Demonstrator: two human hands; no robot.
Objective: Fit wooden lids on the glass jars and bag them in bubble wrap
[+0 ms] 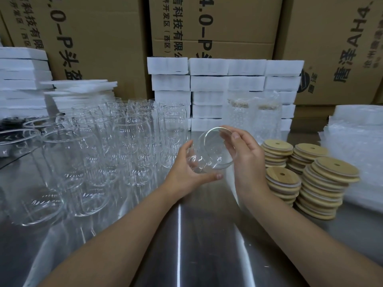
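Glass jar (211,154) is mid-frame, held clear of the steel table (186,235) and tipped w/ its mouth toward the camera, no lid on it. Left hand (186,170) wraps the lower body, fingers curled behind, thumb underneath. Right hand (246,158) grips the rim, thumb on the near edge, fingers over the far edge.

Risks, as I judge them:
- Glass is smooth & tilted. If the right hand lets go to fetch a lid, the jar hangs on the left grip alone & could slip onto the steel, chipping or breaking.
- Empty jars (128,137) stand packed just left of the hands. A swing that way could knock one & topple its neighbours.
- Wooden lid stacks (323,183), right of centre, lean unevenly. A careless grab off the top may spill a pile.

Hard to see:
- Left fingertips sit behind glass, so contact there is unclear.
- The jar's base edge blurs into reflections.
- Two bagged jars (267,119) behind the hands show their lids only dimly thru the wrap.
- Bubble-wrap pile (356,141) at the right edge is cut off; can't tell separate bags.
- Jar count at left: can't tell, outlines overlap.
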